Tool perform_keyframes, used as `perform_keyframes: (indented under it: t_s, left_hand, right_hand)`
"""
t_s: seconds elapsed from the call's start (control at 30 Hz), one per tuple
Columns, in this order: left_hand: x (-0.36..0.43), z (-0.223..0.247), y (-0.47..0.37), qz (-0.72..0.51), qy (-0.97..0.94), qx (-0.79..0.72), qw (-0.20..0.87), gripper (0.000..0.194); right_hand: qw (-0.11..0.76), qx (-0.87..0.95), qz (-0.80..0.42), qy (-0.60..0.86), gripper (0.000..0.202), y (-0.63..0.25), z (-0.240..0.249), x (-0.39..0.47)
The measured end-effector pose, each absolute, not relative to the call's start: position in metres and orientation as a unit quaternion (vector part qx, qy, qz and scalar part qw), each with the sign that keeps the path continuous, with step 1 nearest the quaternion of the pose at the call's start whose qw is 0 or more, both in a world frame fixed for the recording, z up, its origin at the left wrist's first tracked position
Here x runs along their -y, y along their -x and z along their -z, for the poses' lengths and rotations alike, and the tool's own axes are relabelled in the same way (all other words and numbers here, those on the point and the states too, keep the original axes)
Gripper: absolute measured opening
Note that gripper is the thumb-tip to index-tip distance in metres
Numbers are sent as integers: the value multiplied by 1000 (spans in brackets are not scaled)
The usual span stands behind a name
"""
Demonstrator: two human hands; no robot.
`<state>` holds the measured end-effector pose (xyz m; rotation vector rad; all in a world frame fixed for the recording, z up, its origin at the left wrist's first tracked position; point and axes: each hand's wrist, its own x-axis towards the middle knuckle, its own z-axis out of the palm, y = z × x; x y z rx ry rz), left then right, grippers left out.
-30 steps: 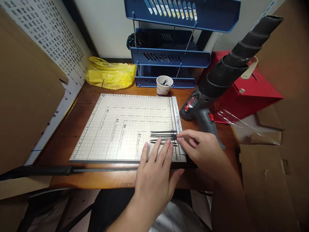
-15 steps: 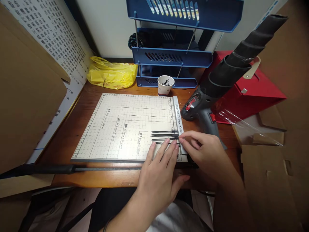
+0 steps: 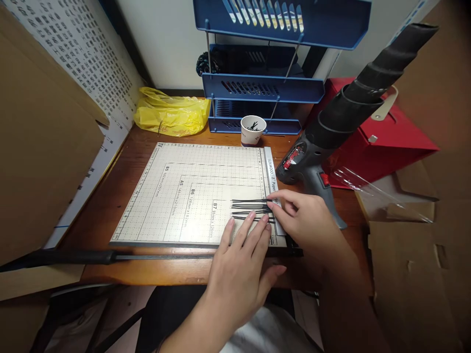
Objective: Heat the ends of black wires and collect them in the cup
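Several thin black strands [image 3: 250,206] lie side by side at the right of a cream gridded paper cutter board [image 3: 147,196]. My left hand [image 3: 241,252] rests on the board with its fingers stretched out flat. Its fingertips press on the nearer strands. From the right, my right hand [image 3: 303,213] has its thumb and index finger pinched at the strands' right ends, beside the cutter's metal strip [image 3: 269,162]. How many strands that pinch takes in is hidden. The cutter's long blade arm with a black handle [image 3: 84,257] extends left along the front edge.
Behind the board stands a paper cup [image 3: 252,132] with short black pieces inside. A blue tiered rack [image 3: 257,88] and a yellow plastic bag [image 3: 172,113] are at the back. On the right are a heat gun-like tool [image 3: 320,142], a red box [image 3: 397,142] and cardboard [image 3: 408,274].
My right hand's fingertips have shifted slightly left and away from me, to the strands' farther ends. My left hand stays flat on the strands, almost unmoved.
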<state>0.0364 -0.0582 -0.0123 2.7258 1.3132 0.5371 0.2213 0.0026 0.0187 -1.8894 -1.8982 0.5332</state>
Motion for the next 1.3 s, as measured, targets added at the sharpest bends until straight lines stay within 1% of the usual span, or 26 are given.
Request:
perform_keyframes:
  t_s: [0.3,0.43,0.6,0.77,0.93,1.13,1.3]
  left_hand:
    - [54,12,-40,-180,-881,-435,34,52]
    - [55,13,-40,-182,-880,-438,35,53]
    - [53,9,-38,-203,-877,-435,31,53]
    - [31,3,-34,-172,-865,-471,-9,62]
    - [20,4,-32,-135,-878,-459,-3,68]
    - [25,7,-38,-129,-878,-460,-11,73]
    - [23,9,-44,-127,-882,-454,-22,82]
  right_hand:
    - [174,679,-213,681,23,-222,-16,-5]
    - [176,679,-223,677,22,-223,-16,-5]
    - [195,668,-206,688,24,-220,-13,-10]
    - [185,668,-206,691,22,-219,-11,-11]
    - [196,676,-213,678,20,-221,-11,-9]
    - [225,669,-193,682,20,-217,-9,-11]
    - [216,666,-185,689,21,-215,-8,-11]
